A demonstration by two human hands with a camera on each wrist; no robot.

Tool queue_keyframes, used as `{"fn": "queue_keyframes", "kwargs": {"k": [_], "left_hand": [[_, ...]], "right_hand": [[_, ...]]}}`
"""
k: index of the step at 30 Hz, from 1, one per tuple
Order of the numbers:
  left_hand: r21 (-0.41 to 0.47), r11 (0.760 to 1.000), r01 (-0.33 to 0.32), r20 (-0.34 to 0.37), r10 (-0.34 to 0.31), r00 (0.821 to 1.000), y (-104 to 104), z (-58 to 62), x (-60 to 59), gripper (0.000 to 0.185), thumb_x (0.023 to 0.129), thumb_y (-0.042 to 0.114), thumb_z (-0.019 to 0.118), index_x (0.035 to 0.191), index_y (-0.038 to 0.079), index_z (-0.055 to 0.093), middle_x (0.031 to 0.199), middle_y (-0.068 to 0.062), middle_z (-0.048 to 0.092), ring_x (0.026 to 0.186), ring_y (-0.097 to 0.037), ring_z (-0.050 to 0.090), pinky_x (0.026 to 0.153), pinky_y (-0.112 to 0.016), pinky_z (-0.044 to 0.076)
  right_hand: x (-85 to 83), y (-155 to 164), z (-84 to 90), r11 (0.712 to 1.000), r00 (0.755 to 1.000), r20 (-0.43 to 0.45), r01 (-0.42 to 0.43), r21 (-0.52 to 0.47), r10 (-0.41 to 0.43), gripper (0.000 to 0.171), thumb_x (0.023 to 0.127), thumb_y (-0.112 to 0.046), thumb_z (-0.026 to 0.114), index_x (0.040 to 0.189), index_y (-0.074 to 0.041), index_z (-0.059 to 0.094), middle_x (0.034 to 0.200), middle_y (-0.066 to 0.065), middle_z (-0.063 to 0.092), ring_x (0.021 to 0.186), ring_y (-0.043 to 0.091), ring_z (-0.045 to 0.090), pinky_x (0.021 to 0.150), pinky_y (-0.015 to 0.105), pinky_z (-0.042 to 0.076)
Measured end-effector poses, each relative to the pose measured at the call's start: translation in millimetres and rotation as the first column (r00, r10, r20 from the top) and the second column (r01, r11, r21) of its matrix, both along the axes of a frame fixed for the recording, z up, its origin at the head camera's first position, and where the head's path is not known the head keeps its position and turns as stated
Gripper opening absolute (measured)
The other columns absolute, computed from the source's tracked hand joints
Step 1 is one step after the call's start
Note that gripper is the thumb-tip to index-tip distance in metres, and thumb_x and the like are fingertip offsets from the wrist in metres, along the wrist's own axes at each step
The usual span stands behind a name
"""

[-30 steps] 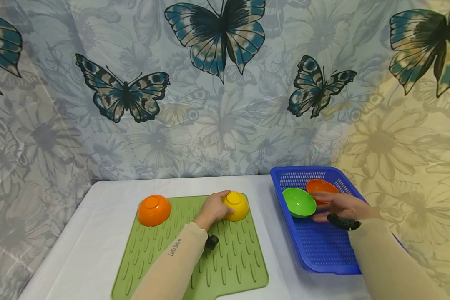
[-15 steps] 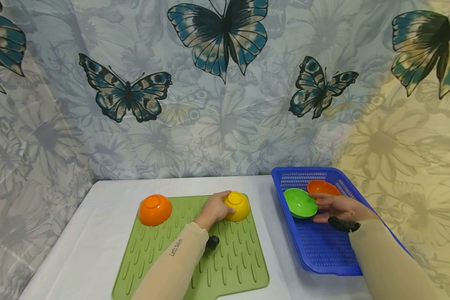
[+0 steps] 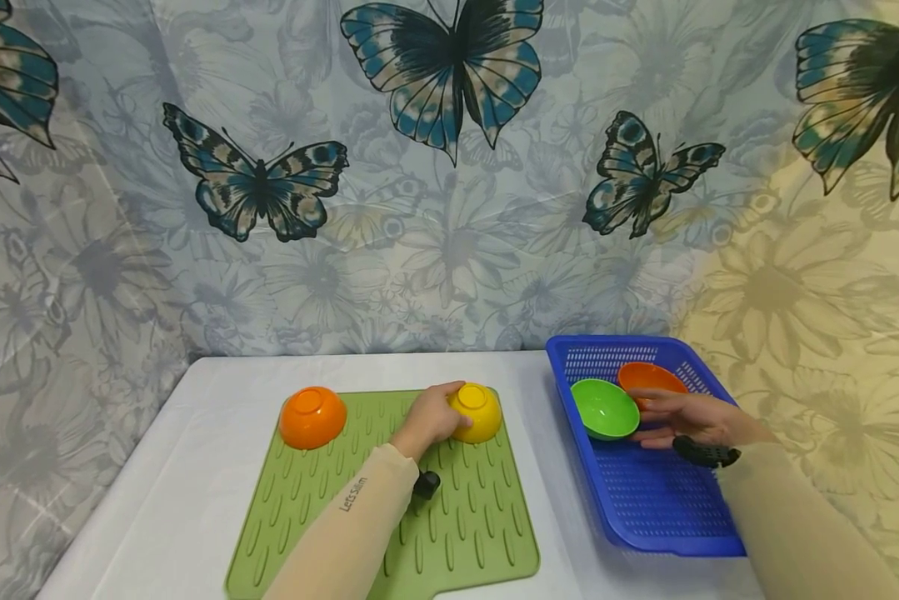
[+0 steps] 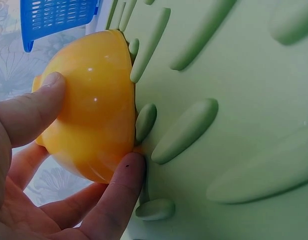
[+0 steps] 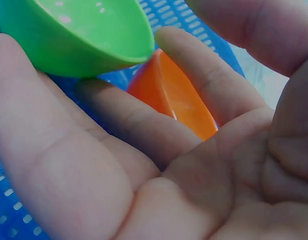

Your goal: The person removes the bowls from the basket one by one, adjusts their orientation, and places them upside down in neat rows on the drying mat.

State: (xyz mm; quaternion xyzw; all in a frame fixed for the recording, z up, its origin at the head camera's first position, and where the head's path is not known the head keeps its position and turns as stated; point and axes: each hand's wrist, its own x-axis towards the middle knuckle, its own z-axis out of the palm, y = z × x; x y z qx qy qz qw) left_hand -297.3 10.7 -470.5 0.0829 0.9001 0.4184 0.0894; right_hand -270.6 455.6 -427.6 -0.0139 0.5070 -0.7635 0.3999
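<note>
On the right part of the green ridged mat (image 3: pixel 479 525), a yellow bowl (image 3: pixel 477 412) sits upside down. My left hand (image 3: pixel 430 417) grips it; in the left wrist view the thumb presses the yellow bowl's side (image 4: pixel 94 100) near its base, and a finger meets the rim. Inside the blue basket (image 3: pixel 666 517), a green bowl (image 3: pixel 605 410) lies mouth up, with an orange bowl (image 3: pixel 651 377) behind it. My right hand (image 3: pixel 700 417) is beside both, palm showing and fingers spread. One fingertip is at the green bowl's rim (image 5: pixel 119 55); whether it touches is unclear.
Another orange bowl (image 3: pixel 313 417) stands upside down on the mat's far left corner. A white cloth (image 3: pixel 157 467) covers the table, and a butterfly-patterned curtain (image 3: pixel 449 275) hangs behind it.
My right hand has shifted slightly to the right, away from the green bowl. The left hand stays on the yellow bowl. The whole view has drifted a little.
</note>
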Motion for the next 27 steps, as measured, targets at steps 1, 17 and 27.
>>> {"fn": "queue_keyframes", "kwargs": {"k": [1, 17, 27], "left_hand": [[0.001, 1.0, 0.002, 0.0, -0.002, 1.0, 0, 0.4, 0.0, 0.069, 0.082, 0.015, 0.081, 0.146, 0.019, 0.054, 0.141, -0.009, 0.055, 0.129, -0.033, 0.048, 0.105, -0.05, 0.039], [-0.001, 1.0, -0.003, 0.006, 0.003, 1.0, 0, 3.1, 1.1, 0.069, 0.082, 0.016, 0.081, 0.146, 0.019, 0.055, 0.142, -0.01, 0.055, 0.13, -0.034, 0.048, 0.106, -0.05, 0.038], [-0.005, 1.0, -0.003, 0.008, 0.003, 1.0, 0, 2.6, 2.4, 0.068, 0.083, 0.015, 0.08, 0.146, 0.02, 0.054, 0.142, -0.01, 0.055, 0.13, -0.033, 0.048, 0.106, -0.05, 0.038]], "right_hand": [[0.2, 0, 0.7, 1.0, 1.0, -0.012, -0.008, 0.003, 0.008, 0.046, 0.109, -0.006, 0.03, 0.123, -0.023, 0.071, 0.128, 0.004, 0.058, 0.123, 0.048, 0.052, 0.105, 0.054, 0.037], [-0.9, -39, 0.6, 0.933, 0.982, -0.062, 0.189, 0.306, -0.179, 0.037, 0.101, 0.009, 0.045, 0.137, 0.004, 0.053, 0.127, 0.024, 0.039, 0.104, 0.036, 0.064, 0.097, 0.041, 0.048], [3.7, -49, 8.2, 0.863, 0.971, -0.11, 0.238, 0.446, -0.211, 0.045, 0.094, 0.014, 0.048, 0.139, 0.014, 0.043, 0.118, 0.024, 0.048, 0.093, 0.031, 0.067, 0.089, 0.039, 0.053]]}}
